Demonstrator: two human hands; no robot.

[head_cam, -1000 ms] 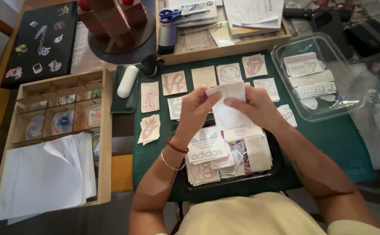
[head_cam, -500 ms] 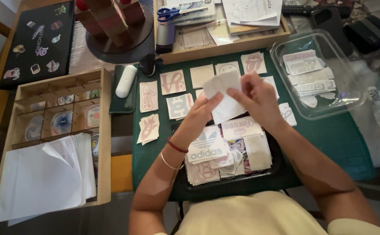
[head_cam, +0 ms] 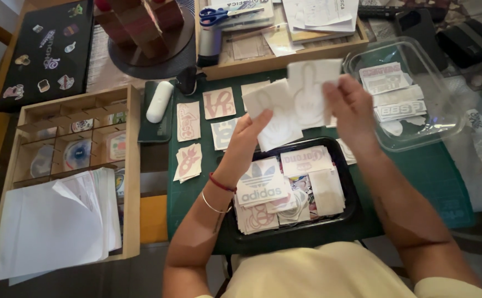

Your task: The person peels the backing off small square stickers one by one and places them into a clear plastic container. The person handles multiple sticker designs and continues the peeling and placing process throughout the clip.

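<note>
My left hand [head_cam: 246,137] holds a white sticker sheet [head_cam: 271,113] with a faint outline on it. My right hand [head_cam: 351,107] holds a second white sheet [head_cam: 310,88], lifted a little higher and to the right of the first. Both sheets hang above a black tray [head_cam: 351,207] filled with several printed and cut stickers. The tray rests on a green cutting mat [head_cam: 417,176]. More stickers [head_cam: 188,121] lie in rows on the mat beyond my hands.
A clear plastic container [head_cam: 417,88] with stickers sits at the right. A wooden compartment box [head_cam: 70,149] and a stack of white paper [head_cam: 53,226] are at the left. Scissors [head_cam: 224,15] and papers lie in a wooden tray behind.
My hands have moved apart: one sheet held by both hands is now two sheets, the right one pulled up and to the right.
</note>
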